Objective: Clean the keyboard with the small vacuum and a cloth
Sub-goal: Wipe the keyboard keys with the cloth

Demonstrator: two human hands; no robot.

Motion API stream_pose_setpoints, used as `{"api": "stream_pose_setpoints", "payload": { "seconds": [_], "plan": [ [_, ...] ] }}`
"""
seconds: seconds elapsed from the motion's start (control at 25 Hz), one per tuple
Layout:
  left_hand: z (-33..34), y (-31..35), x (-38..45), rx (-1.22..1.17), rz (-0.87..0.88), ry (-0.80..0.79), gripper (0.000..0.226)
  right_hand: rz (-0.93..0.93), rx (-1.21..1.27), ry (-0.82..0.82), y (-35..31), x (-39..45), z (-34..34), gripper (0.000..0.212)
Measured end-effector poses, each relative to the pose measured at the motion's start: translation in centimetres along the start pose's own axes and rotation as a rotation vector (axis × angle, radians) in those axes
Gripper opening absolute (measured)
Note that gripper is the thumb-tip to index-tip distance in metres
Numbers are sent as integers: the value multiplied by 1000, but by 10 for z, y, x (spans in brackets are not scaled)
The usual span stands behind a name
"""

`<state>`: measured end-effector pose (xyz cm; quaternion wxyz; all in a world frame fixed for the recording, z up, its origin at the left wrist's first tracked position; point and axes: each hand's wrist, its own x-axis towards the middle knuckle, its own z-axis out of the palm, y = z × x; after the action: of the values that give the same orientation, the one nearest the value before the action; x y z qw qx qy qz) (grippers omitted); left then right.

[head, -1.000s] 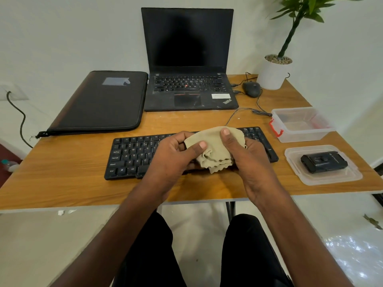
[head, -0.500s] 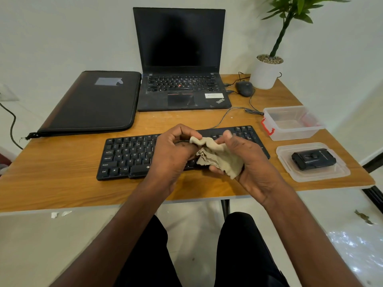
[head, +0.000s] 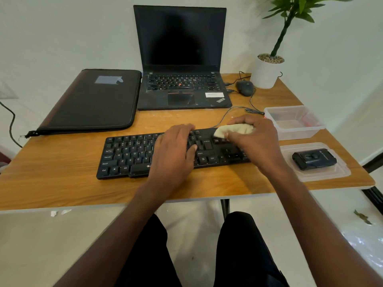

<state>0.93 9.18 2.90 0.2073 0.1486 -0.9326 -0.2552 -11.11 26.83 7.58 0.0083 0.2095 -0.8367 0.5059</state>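
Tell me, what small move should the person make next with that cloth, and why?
Probably drag the cloth leftward along the top key row. The right hand grips it bunched against the far right corner of the keyboard, so the rows to the left look unwiped. The left hand rests flat on the middle keys, steadying the board, and would likely need to shift aside as the cloth comes over.

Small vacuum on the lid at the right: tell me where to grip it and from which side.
Grip the small vacuum across its two long sides, coming straight down from above. It lies flat on the shallow plastic lid, its long axis running left to right, with nothing over it. The right hand is nearest, but it holds the cloth.
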Motion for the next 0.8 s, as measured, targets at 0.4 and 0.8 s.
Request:
{"api": "stream_pose_setpoints", "payload": {
  "seconds": [0.4, 0.8],
  "plan": [
    [25, -15, -11, 308, 35, 82, 39, -256, -600, -359, -18, 19, 22, 22],
    [26, -16, -9, 354, 25, 42, 41, -32, -472, -126, -8, -28, -9, 15]
  ]
}}
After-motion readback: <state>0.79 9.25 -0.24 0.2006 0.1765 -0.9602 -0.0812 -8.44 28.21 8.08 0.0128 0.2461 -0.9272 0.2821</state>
